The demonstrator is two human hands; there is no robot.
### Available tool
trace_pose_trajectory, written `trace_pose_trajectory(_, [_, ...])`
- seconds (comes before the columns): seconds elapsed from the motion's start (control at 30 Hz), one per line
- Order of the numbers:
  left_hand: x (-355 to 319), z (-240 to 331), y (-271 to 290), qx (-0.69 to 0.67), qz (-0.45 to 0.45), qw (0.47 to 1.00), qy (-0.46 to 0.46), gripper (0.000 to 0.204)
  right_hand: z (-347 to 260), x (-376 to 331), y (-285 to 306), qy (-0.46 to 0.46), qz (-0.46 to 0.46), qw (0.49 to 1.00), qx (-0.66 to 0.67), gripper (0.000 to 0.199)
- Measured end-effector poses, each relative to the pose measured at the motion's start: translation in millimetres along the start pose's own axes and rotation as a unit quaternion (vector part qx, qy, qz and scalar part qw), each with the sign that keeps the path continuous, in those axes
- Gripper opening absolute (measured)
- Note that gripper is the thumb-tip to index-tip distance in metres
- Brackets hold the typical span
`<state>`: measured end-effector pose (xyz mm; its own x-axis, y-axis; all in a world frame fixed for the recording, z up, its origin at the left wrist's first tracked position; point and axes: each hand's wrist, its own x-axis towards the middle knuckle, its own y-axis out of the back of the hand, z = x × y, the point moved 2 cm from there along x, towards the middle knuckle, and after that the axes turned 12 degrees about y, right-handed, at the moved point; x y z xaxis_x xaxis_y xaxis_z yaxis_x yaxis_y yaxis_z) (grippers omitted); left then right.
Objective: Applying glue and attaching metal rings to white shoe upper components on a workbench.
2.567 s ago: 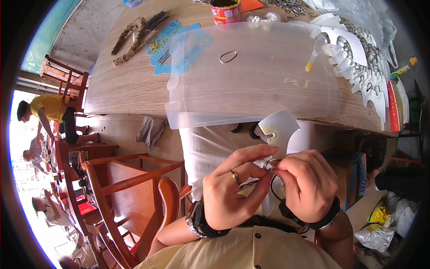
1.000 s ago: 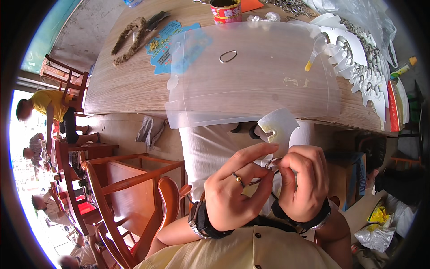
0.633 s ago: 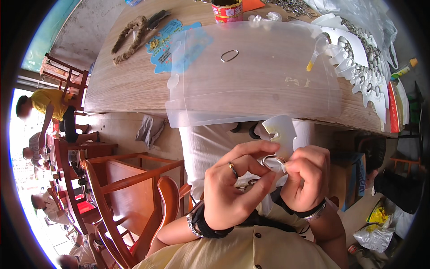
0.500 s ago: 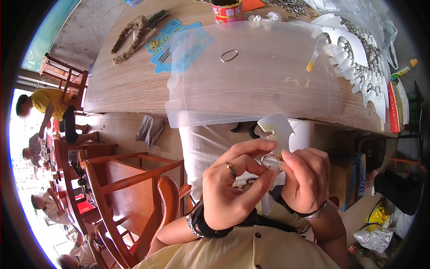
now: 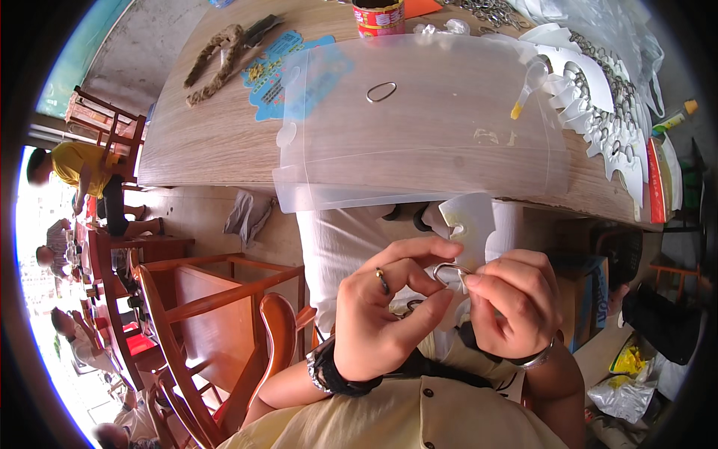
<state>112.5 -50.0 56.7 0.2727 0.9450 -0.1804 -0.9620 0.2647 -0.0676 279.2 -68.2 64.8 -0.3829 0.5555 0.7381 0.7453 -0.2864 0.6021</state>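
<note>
In front of my lap, both hands work at a small oval metal ring (image 5: 446, 268) held against a white notched card (image 5: 473, 217). My left hand (image 5: 381, 318) is closed in a loose pinch at the ring's left side, its index finger reaching to the card. My right hand (image 5: 517, 305) pinches the ring's right end between thumb and fingers. The card stands up behind the fingertips, with a yellowish smear by its notch. Its lower part is partly hidden by my hands. Another oval ring (image 5: 381, 92) lies on the translucent plastic sheet (image 5: 419, 150).
On the table (image 5: 202, 150) lie a brown fuzzy loop (image 5: 217, 71), a blue card (image 5: 273, 93) and a small spoon (image 5: 529, 88) with a yellow tip. A red tin (image 5: 379, 21) stands at the back. White cards with rings (image 5: 598, 112) pile up right. A wooden chair (image 5: 224, 314) stands left.
The white card has tilted and shifted slightly right between my hands. My right hand has moved a little right, and the left fingers have spread slightly around the ring.
</note>
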Motion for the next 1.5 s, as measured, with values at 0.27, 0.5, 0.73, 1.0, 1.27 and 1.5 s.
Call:
trace_pose_trajectory(0.27, [-3.0, 8.3, -1.5, 0.127, 0.017, 0.990, -0.059, 0.006, -6.2, 6.9, 0.0, -0.162, 0.017, 0.982, 0.098, 0.013])
trace_pose_trajectory(0.5, [0.2, 6.7, -6.0, 0.176, 0.036, 0.974, -0.137, 0.010, -12.8, -0.9, -15.5, -0.278, 0.084, 0.949, 0.124, 0.008])
trace_pose_trajectory(0.73, [2.0, 7.1, -6.4, 0.167, 0.031, 0.972, -0.159, 0.008, -12.1, -2.0, -25.1, -0.251, 0.123, 0.958, 0.059, 0.009])
trace_pose_trajectory(1.0, [2.0, 5.7, -0.3, 0.164, -0.001, 0.970, -0.178, 0.011, -10.8, 1.1, -24.4, -0.218, 0.106, 0.970, 0.033, 0.012])
trace_pose_trajectory(1.27, [8.3, 5.6, -0.5, 0.116, -0.003, 0.985, -0.132, 0.011, -7.5, -1.1, -25.1, -0.218, 0.103, 0.970, 0.035, 0.013])
trace_pose_trajectory(1.5, [7.5, 1.6, -3.1, 0.111, 0.010, 0.991, -0.078, 0.011, -3.9, -7.7, -27.9, -0.236, 0.113, 0.963, 0.062, 0.010])
